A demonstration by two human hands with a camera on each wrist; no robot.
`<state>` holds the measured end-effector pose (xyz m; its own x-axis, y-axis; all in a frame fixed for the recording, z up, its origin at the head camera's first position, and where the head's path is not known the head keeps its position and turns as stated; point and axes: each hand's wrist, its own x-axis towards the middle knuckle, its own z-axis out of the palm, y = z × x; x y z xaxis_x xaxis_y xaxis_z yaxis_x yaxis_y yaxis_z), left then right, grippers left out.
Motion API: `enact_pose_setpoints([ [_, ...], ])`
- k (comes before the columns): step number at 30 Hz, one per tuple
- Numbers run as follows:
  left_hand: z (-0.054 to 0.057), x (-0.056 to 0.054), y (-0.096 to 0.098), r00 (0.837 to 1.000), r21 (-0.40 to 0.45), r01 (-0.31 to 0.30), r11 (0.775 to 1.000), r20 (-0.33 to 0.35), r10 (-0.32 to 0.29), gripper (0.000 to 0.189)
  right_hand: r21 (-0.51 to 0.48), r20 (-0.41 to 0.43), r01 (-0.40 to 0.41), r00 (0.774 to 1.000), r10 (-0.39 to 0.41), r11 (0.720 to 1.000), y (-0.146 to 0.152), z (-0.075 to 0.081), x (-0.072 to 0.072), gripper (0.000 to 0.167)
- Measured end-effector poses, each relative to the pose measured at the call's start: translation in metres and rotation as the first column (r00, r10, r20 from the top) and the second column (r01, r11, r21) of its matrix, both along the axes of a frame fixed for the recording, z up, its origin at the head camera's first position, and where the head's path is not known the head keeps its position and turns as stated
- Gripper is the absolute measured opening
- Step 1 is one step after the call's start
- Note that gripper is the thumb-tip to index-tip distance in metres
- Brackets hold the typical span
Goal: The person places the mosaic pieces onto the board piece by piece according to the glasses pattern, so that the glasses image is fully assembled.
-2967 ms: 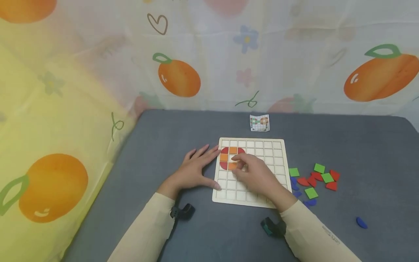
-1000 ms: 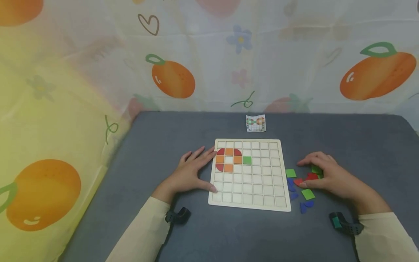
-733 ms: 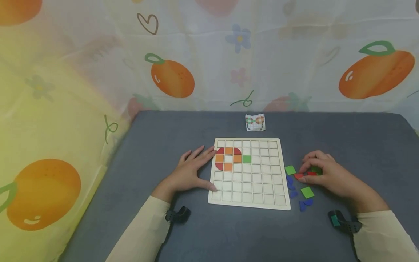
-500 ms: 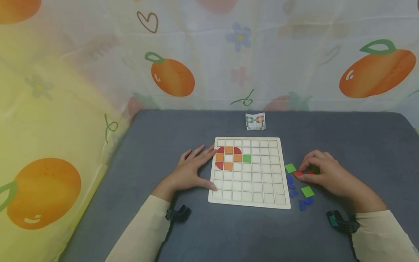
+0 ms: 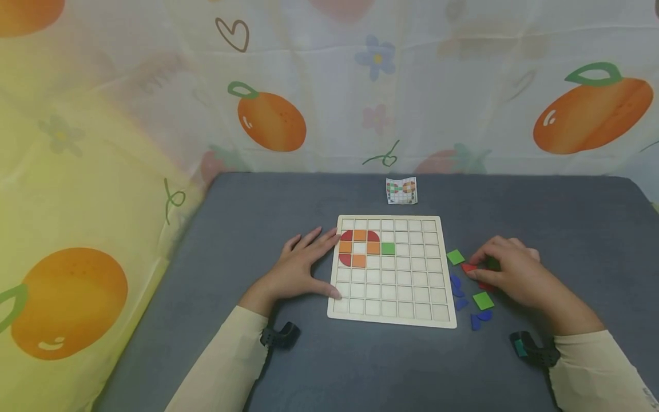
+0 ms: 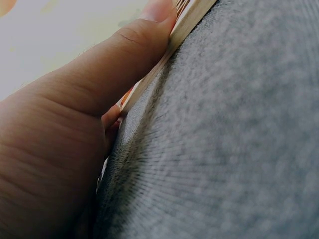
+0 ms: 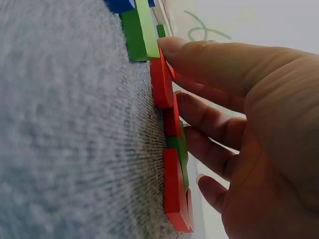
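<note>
The light wooden square board with an engraved grid [image 5: 391, 290] lies flat on the grey cloth-covered table [image 5: 257, 200], between the two hands. The left hand [image 5: 294, 273] is spread: its fingertips touch the upper part of the board's left edge, and its thumb rests on the lower part of that edge. The right hand [image 5: 520, 277] is positioned over the loose pieces to the right of the board, fingers curled, with thumb and index finger pinching a small flat red piece [image 5: 468, 268]. A flat green square tile [image 5: 455, 257] lies just beside that piece, toward the board; a second green square tile [image 5: 483, 300] lies nearer the person. Flat blue curved pieces [image 5: 484, 316] lie near the board's right edge and below the second tile. Further red and green pieces [image 7: 174, 186] lie under the right hand, partly hidden by it in the head view. In the board's upper left area, orange square tiles [image 5: 373, 248] are seated on four sides of one cell, and rounded red corner pieces [image 5: 346, 235] occupy three of the adjoining corners. A green square inlay [image 5: 388, 249] is seated directly right of the rightmost orange tile. A small printed pattern card [image 5: 401, 197] is located beyond the board's far edge.
</note>
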<state>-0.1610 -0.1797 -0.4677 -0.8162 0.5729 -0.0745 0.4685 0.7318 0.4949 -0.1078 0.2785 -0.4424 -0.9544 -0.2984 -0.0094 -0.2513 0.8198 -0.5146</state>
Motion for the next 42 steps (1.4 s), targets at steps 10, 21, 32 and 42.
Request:
enact_pose_setpoints([
  [10,0.000,0.001,0.000,1.000,-0.005,-0.008,1.000,0.006,0.009,0.131,0.007,-0.027,0.022,0.999,-0.022,1.000,-0.002,0.001,-0.001,0.008],
  [21,0.001,0.001,0.001,1.000,0.005,-0.002,1.000,0.008,0.002,0.130,-0.118,-0.078,0.068,0.994,-0.077,0.991,-0.014,0.012,0.005,0.011],
  [32,-0.002,-0.001,-0.001,1.000,0.000,0.003,1.000,-0.009,-0.003,0.130,-0.309,-0.021,0.067,0.997,-0.077,0.949,-0.054,0.020,0.010,0.021],
  [42,-0.001,0.000,0.000,1.000,-0.001,-0.007,1.000,-0.002,0.007,0.130,-0.417,-0.030,0.004,0.999,-0.018,0.909,-0.085,0.016,0.007,0.020],
])
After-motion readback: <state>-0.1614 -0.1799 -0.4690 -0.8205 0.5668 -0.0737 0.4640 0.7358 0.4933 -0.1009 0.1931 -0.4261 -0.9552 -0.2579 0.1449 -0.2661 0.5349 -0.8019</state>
